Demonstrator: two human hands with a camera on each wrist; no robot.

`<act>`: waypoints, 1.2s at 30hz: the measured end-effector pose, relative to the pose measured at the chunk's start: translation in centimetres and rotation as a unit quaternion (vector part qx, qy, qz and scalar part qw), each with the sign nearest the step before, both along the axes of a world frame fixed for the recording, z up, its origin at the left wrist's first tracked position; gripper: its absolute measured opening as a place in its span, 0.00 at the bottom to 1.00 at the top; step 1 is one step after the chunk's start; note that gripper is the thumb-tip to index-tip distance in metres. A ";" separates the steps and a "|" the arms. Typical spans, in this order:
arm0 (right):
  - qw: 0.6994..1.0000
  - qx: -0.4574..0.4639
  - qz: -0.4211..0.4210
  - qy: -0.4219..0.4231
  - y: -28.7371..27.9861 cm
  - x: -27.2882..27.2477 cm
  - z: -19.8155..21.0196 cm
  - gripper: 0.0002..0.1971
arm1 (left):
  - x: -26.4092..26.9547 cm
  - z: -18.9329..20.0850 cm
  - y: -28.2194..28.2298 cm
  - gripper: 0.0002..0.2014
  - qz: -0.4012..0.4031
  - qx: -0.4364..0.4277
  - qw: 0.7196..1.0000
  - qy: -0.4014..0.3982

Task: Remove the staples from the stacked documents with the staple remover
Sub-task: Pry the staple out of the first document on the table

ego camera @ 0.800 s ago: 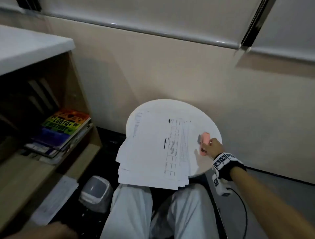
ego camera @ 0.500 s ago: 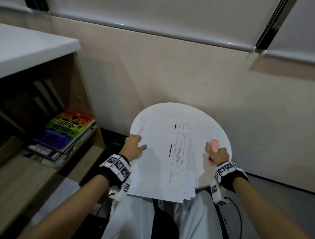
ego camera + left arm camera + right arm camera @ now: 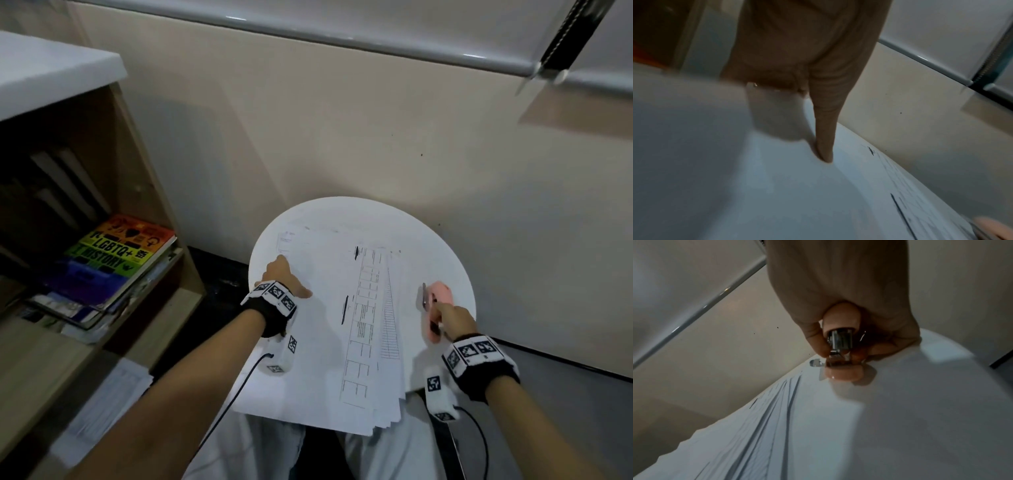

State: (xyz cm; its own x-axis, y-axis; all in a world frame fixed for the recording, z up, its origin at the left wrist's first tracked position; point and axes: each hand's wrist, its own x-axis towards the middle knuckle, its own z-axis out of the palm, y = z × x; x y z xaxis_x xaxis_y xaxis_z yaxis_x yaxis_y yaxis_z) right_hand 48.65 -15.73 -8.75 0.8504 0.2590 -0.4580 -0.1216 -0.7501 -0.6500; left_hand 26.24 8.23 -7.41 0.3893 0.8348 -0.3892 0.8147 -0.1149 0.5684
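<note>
A fanned stack of white printed documents (image 3: 329, 325) lies on a round white table (image 3: 342, 216) and overhangs its near edge above my lap. My left hand (image 3: 279, 274) holds the stack's left edge. Its thumb (image 3: 825, 146) lies stretched on the top sheet (image 3: 797, 194), and its fingers are curled at the edge. My right hand (image 3: 452, 318) grips a pink staple remover (image 3: 440, 294) on the bare table right of the stack. In the right wrist view the remover's metal claws (image 3: 838, 344) show between my fingers. No staple is visible.
A wooden shelf (image 3: 144, 192) with a pile of books (image 3: 120, 260) stands at the left. The wall runs close behind the table. Loose papers (image 3: 113, 387) lie on the floor. My legs in light trousers (image 3: 274, 445) are under the stack.
My left hand has come up from my lap and taken the stack's left edge. My right hand has stayed on the pink staple remover.
</note>
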 end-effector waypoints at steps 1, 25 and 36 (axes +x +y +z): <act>1.000 0.010 -0.012 -0.002 0.0 -0.1 -0.1 0.12 | 0.0 -0.2 -0.1 0.43 0.002 0.003 0.999 -0.032; 0.948 0.287 -0.039 -0.131 -2.9 -4.9 7.5 0.06 | -8.0 0.7 -8.9 0.33 -0.084 -0.039 0.955 -0.281; 0.951 0.120 0.285 -0.029 5.8 -13.0 6.7 0.23 | -6.7 0.6 -8.3 0.23 -0.220 0.266 0.930 0.125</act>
